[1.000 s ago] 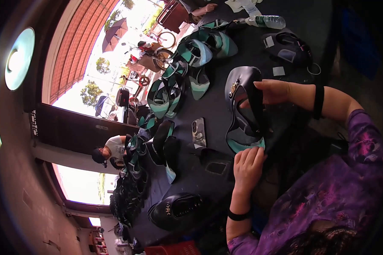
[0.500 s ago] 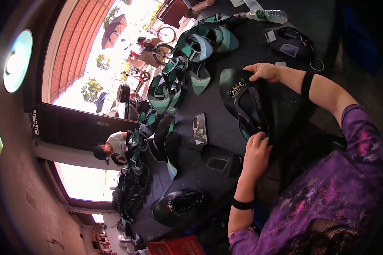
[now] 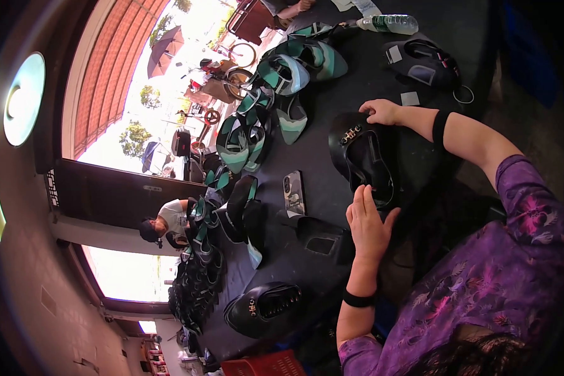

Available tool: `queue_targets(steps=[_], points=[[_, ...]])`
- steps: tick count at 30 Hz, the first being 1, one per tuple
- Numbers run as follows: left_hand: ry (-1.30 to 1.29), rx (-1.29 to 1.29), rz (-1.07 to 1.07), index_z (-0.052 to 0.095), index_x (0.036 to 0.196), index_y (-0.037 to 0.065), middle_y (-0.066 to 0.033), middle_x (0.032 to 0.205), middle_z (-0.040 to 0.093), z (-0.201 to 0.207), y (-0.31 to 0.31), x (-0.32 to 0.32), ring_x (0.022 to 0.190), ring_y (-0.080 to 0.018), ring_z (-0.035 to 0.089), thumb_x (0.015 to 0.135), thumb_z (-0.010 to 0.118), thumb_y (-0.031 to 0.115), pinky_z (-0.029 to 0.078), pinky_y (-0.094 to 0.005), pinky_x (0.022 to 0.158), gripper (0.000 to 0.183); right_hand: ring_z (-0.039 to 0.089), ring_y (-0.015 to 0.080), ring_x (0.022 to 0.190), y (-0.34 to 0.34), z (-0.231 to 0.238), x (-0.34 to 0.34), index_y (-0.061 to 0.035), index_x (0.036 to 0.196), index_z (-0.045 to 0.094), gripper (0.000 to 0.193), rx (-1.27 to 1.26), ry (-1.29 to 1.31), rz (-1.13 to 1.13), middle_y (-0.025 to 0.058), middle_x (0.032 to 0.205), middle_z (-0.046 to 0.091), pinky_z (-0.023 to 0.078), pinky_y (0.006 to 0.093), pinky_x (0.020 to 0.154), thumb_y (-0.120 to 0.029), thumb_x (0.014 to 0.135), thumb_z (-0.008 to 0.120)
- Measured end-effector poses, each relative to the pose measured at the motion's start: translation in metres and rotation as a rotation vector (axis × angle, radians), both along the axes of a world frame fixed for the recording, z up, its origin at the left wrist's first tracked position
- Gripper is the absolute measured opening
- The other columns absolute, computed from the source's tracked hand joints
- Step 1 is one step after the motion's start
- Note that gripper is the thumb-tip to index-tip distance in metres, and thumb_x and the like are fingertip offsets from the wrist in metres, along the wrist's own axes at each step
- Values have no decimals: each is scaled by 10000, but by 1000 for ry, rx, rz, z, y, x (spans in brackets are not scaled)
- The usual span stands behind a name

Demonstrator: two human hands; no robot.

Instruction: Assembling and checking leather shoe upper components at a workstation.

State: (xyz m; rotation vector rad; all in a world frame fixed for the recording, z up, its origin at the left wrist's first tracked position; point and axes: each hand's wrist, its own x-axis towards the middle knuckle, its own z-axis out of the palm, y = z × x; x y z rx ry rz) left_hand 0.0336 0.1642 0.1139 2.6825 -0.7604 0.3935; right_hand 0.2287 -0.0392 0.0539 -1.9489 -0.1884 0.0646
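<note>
Left hand (image 3: pixel 368 229) has spread wide; black upper (image 3: pixel 343 149) laid out centre-right; right hand (image 3: pixel 381 113), hold unclear; teal uppers (image 3: pixel 332 62), upper centre, seemingly waiting.

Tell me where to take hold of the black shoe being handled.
Probably best: take the black shoe by its opening's side rim, behind the gold buckle, reaching from above; the opening faces up, leaving that edge exposed.
</note>
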Motion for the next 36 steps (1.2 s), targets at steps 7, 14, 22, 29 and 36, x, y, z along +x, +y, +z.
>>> queue_targets(steps=[7,14,22,29,36], points=[[-7,69,8,484,1127,8,-141,1230,428,20,7,7,1047,-246,466,575,732,413,269,-329,881,728,510,214,972,25,67,-84,-110,855,631,198,-302,-735,389,49,969,571,345,369,852,-101,671,559],[136,176,-99,600,917,50,-71,1071,531,27,10,15,936,-195,495,540,733,447,290,-314,812,563,532,176,850,41,88,-124,-112,789,628,146,-821,-680,828,20,886,572,336,318,806,-184,674,575],[100,53,-284,605,795,57,-26,765,585,10,12,32,738,-203,534,564,748,342,355,-306,723,394,559,234,761,36,67,-115,-89,852,572,155,-720,-594,874,49,829,579,351,331,800,-168,723,538],[78,-14,-322,611,733,57,-25,761,589,14,20,13,737,-205,546,540,768,271,372,-301,711,328,534,227,840,26,66,-139,-85,896,606,235,-349,-525,938,47,841,590,330,339,861,-266,747,595],[237,-219,-310,620,799,-5,-70,788,592,16,22,25,723,-208,549,529,787,167,415,-298,686,361,525,219,861,13,61,-141,-88,917,617,263,-192,-504,774,49,886,587,323,338,863,-274,734,647]])
